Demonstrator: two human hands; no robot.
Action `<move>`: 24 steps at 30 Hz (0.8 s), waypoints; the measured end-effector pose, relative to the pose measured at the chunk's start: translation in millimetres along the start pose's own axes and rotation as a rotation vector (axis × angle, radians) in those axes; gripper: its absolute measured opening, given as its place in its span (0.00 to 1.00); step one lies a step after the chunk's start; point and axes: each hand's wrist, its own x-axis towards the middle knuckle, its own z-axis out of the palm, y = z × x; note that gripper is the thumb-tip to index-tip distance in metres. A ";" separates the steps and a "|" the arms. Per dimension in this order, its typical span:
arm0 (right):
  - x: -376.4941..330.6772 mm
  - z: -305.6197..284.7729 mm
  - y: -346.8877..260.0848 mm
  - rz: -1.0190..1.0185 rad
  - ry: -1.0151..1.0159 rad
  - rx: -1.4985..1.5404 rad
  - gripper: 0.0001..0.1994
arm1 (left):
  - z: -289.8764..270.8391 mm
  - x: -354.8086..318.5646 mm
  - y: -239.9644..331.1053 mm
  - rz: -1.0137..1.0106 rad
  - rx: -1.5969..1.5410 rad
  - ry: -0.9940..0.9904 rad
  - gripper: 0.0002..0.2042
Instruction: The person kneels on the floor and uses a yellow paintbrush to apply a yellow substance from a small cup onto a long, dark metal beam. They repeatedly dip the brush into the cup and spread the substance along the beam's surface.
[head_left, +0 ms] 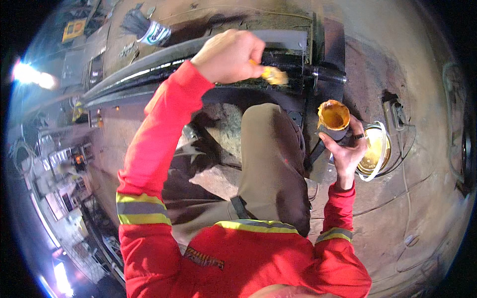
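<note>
Closed in a fist, my left hand (226,57) grips a small brush (275,75) whose visible end is coated yellow-orange. It hangs over a long dark metal channel (278,39) with a shiny black rod (285,74) running along it. Between brush and rod I cannot tell whether there is contact. At the right, my right hand (348,149) wraps round a dark cup (334,116), tilted so its mouth shows. Orange-brown, thick-looking stuff smears the cup's rim and inside. My fingers on the brush handle hide most of it.
A round pail (372,151) with a white handle and gold-coloured top stands beside my right hand. Behind the channel lies a white container (155,34) of thin dark rods. Cables (407,198) cross the floor at right. My bent knee (271,144) is close to the channel.
</note>
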 end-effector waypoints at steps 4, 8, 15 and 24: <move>1.1 5.3 -2.5 -0.055 0.005 0.009 0.31 | 3.5 -12.3 0.7 -0.021 0.124 -0.082 0.11; -6.1 3.0 -6.6 0.000 0.019 0.035 0.31 | -26.3 -28.6 -4.9 -0.106 0.511 -0.101 0.10; -3.8 9.1 -8.1 -0.031 0.002 -0.004 0.31 | -22.6 -23.8 3.0 0.085 -0.010 -0.105 0.07; 2.0 0.6 -4.9 -0.049 0.019 -0.002 0.32 | -28.9 -19.1 0.3 0.180 0.119 -0.138 0.07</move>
